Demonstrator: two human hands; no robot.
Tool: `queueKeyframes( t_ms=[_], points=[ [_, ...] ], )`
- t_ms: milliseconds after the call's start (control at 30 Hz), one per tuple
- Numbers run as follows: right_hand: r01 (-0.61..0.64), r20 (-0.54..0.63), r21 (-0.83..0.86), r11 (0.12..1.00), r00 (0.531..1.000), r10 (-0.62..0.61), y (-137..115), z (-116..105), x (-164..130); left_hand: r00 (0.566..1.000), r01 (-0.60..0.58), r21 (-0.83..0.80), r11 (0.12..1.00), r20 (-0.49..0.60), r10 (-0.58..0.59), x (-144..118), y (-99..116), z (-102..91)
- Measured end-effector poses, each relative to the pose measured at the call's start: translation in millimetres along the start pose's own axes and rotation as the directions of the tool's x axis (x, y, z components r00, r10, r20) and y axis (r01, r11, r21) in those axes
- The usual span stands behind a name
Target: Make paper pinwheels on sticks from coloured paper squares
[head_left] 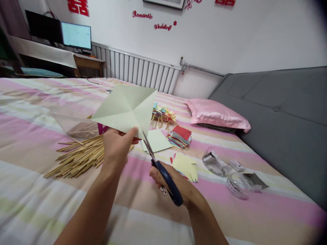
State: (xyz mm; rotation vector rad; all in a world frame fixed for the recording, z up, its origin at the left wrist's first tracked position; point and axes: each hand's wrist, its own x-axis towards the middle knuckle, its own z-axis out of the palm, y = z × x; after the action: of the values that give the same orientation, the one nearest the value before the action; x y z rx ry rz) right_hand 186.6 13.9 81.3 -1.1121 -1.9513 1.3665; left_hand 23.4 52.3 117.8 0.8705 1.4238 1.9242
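A pale green square sheet of paper (125,107), creased along its diagonals, is held up above the bed by my left hand (116,144). My left thumb lies on top of its near edge and the fingers are underneath. In my right hand (176,180) is a pair of scissors with dark blue handles (167,178). The scissor blades point up and away, meeting the paper at its near right corner, close to my left thumb. Just below the blades lie more pale green sheets (158,140) on the bed.
Thin wooden sticks (81,156) lie heaped at left. Small paper pinwheels on sticks (163,114) sit behind a stack of coloured paper squares (180,136). Nearer are slit yellow sheets (186,165). Rolls of clear tape (240,185) lie at right, a pink pillow (217,114) beyond.
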Motion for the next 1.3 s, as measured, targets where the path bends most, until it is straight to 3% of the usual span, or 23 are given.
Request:
queueKeyframes(
  t_ms=[833, 1300],
  points=[
    [0.054, 0.042, 0.121, 0.991, 0.997, -0.06, 8.3, 3.7, 6.6, 0.998, -0.003, 0.044, 0.999, 0.065, 0.0, -2.2, -3.5, 1.3],
    [0.028, 0.016, 0.065, 0.997, 0.999, -0.029, 3.3, 3.6, 4.7, 0.997, 0.002, -0.025, 1.0, 0.083, 0.0, -1.5, -2.4, 0.0]
  ],
)
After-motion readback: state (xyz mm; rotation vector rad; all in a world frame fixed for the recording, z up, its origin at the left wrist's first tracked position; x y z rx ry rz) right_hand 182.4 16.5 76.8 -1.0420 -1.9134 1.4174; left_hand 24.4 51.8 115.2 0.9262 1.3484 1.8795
